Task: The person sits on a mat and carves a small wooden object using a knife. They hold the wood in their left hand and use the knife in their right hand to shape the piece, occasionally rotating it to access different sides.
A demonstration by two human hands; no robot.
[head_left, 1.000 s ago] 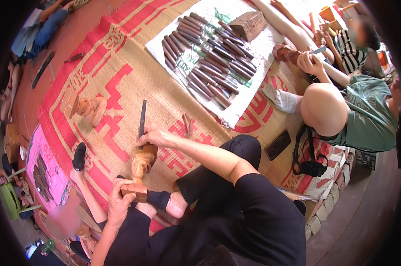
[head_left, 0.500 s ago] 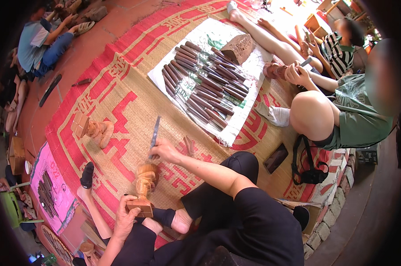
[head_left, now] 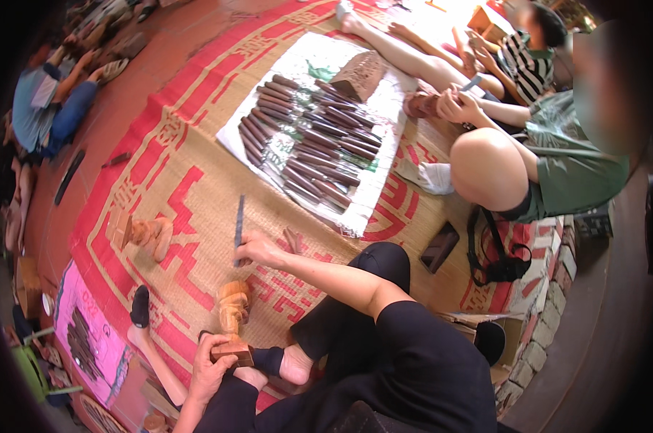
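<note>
My left hand (head_left: pixel 208 366) is closed around the square base of a carved wooden figurine (head_left: pixel 234 307), which stands nearly upright above my lap. In my right hand (head_left: pixel 260 250) is a narrow, flat grey file (head_left: pixel 239 220), pointing away from me. The file and right hand are just beyond the figurine's top, apart from it. Another carved figurine (head_left: pixel 151 237) lies on its side on the mat to the left.
A white cloth (head_left: pixel 233 133) with several dark-handled carving tools (head_left: pixel 326 137) and a rough block (head_left: pixel 359 76) lies on the patterned mat (head_left: pixel 196 148). A co-worker (head_left: pixel 579 166) sits right, near a phone (head_left: pixel 439 247) and a black strapped bag (head_left: pixel 501 268). Left is a pink sheet (head_left: pixel 117 353).
My right hand has lifted slightly away from the figurine's top, with the file now more upright. My left hand keeps its hold on the base. The whole view has shifted a little.
</note>
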